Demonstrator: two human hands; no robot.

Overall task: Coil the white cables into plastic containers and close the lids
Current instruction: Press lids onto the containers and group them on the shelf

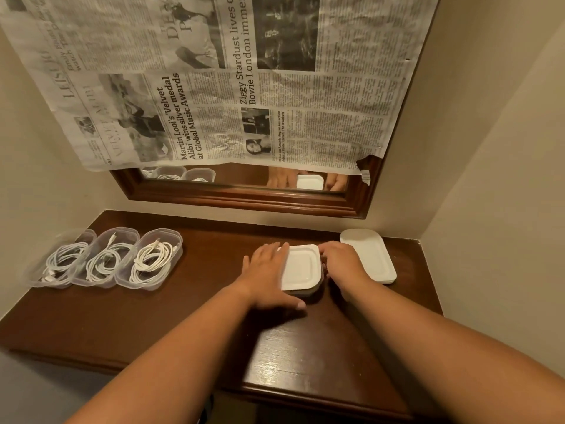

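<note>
**Head view, read with 6 o'clock at my edge of the counter (189, 313).** Both bare forearms come in from 6 o'clock and meet near the centre of the dark wooden top.

(a) The left hand (269, 270) lies released and flat. Its fingers run straight along the left edge of the white lid (301, 267), and the thumb stretches toward the near corner.

(b) The right hand (342, 264) grasps the same lid from 3 o'clock, fingers curled down over the right rim.

(c) The lid sits on a plastic container (307, 292). Only a dark strip of it shows under the near edge, so I cannot tell what it holds.

(d) At 2 o'clock from the lid, just beside the right hand, a stack of loose lids (371, 255) rests on the counter near the right wall.

(e) Well apart, at 9 to 10 o'clock, three clear containers stand uncovered side by side. The left tub (30, 276), middle tub (122, 230) and right tub (171, 232) hold the first cable (65, 258), second cable (105, 260) and third cable (153, 258), each white and coiled.

(f) At 12 o'clock a wood-framed mirror (238, 200) hangs on the wall. Its bare strip of glass reflects the hands, the lid and the tubs.

(g) Above that strip, newspaper sheets (214, 87) cover the rest of the glass.
</note>
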